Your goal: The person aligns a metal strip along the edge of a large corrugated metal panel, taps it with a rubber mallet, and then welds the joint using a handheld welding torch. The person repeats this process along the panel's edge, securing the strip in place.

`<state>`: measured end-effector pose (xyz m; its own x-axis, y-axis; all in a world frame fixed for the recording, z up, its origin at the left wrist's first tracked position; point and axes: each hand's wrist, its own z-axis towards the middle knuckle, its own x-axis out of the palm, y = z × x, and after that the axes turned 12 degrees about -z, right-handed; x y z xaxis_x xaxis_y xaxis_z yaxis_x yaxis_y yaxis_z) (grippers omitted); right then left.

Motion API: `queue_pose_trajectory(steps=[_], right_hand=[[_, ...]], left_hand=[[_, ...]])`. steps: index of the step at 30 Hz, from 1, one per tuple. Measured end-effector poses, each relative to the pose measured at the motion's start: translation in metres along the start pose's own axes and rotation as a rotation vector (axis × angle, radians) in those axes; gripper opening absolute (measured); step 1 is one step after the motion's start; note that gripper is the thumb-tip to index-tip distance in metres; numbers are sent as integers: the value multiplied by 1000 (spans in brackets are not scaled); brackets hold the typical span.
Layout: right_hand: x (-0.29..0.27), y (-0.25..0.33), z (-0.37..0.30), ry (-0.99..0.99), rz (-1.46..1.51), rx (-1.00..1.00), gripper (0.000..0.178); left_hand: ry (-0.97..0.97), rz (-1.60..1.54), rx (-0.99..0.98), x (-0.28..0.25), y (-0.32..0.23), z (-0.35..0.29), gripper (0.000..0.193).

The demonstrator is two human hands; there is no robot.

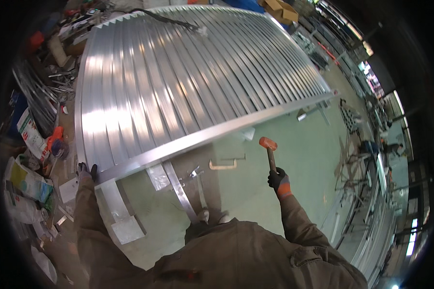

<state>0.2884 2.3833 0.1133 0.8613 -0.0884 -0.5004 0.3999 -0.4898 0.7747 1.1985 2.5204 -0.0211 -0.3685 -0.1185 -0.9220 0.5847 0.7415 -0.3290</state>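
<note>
My right hand [277, 180], in a black and orange glove, is closed round the handle of a mallet [268, 143] with an orange-red head. The mallet is raised upright above the floor, apart from the large silver louvred metal panel [178, 91]. At the panel's near left corner, my gloved left hand [87, 172] grips the frame, thumb toward the near rail [188, 142]. Part of its fingers is hidden at the edge. Long slats fill the frame side by side.
A hacksaw [223, 166] and a metal tool [196, 171] lie on the green floor, near a metal bar [181, 192] under the panel. Sacks [31, 180] and scrap crowd the left. A black cable [166, 19] crosses the panel's far end. Metal profiles [371, 250] lie at right.
</note>
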Motion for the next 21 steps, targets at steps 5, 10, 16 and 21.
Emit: queue_pose_trajectory(steps=[5,10,16,21], right_hand=[[33,104,108,143,-101,-145,48],[62,160,252,205,-187,-238,55],[99,212,441,190,-380,-417,60],[111,254,517,309,-1060,-474,53]], left_hand=[[16,-110,-169,9,-12,10,130],[-81,-153,-206,20,-14,1,128],[-58,-161,-272,-2,-36,-25,128],[226,174,-589,-6,-72,-2,124]])
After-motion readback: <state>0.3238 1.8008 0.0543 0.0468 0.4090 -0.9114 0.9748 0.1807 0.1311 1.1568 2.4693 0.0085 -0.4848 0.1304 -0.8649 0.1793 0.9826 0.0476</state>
